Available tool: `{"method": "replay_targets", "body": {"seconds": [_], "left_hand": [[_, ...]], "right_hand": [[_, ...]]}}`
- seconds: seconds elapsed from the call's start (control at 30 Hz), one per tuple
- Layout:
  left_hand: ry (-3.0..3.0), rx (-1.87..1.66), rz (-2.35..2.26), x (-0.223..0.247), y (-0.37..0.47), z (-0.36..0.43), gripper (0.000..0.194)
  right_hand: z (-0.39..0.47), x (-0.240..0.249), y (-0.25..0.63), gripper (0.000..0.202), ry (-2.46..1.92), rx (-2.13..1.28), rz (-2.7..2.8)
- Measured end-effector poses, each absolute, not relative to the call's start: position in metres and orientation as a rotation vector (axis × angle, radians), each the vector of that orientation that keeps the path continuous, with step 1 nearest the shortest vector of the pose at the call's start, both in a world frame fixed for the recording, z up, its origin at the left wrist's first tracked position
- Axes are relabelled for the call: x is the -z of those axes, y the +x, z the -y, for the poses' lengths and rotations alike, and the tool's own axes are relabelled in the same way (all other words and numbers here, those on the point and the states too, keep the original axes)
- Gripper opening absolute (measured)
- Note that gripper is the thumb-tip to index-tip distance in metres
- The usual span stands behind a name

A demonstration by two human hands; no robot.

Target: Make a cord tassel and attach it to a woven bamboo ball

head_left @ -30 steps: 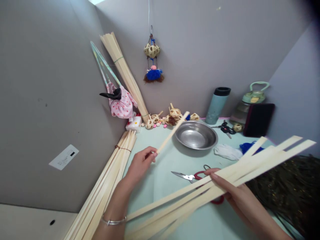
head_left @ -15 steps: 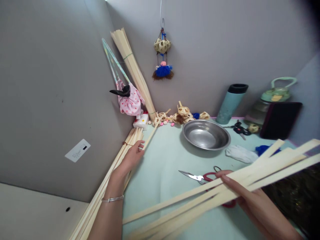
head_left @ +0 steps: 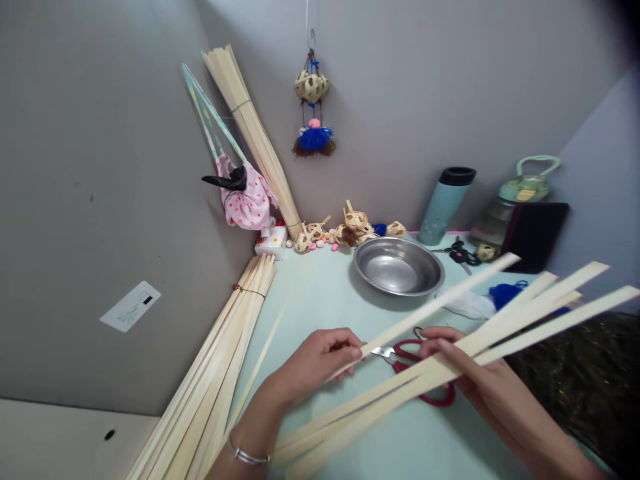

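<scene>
Near the middle of the table, my left hand (head_left: 320, 360) pinches a single pale bamboo strip (head_left: 440, 303), which slants up to the right. My right hand (head_left: 465, 360) grips a fanned bunch of bamboo strips (head_left: 510, 320) between thumb and fingers; the bunch's lower ends reach toward the lower left and are blurred. Red-handled scissors (head_left: 439, 398) lie on the table under the strips, partly covered by them. Left of my left forearm, a loose bamboo strip (head_left: 260, 360) lies beside a tied bundle of bamboo strips (head_left: 215, 373).
A metal bowl (head_left: 399, 267) sits on the pale green table. Behind it are several woven balls (head_left: 355, 219), a blue tumbler (head_left: 447, 207), a green-lidded bottle (head_left: 523, 190) and a dark tablet (head_left: 535, 237). Another strip bundle (head_left: 255, 140) leans against the wall beside a pink spotted bag (head_left: 247, 203).
My left hand has moved right and toward me, from the tied bundle to the table's middle. The strip it held lies on the left; it now holds a different one. The view has shifted slightly.
</scene>
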State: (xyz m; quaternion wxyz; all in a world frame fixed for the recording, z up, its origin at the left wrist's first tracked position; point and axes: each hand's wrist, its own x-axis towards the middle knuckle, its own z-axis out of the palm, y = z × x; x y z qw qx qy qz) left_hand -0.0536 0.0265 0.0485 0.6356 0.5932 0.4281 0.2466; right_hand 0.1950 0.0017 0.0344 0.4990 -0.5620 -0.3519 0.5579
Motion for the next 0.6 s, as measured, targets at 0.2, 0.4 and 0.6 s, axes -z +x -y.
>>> {"method": "replay_targets", "body": {"seconds": [0.2,0.4,0.6], "left_hand": [[1.308,-0.573,-0.964,-0.042,-0.040,-0.021,0.029],[1.318,-0.474,-1.028,-0.035,-0.042,-0.016,0.016],[1.292,-0.620,-0.950,-0.029,-0.047,-0.022,0.023]], "right_hand": [[0.002,-0.033,0.193,0.042,-1.420,-1.400,0.967],[-0.002,-0.025,0.200,0.042,-1.398,-1.350,0.952],[-0.001,-0.027,0.197,0.042,-1.358,-1.392,0.957]]}}
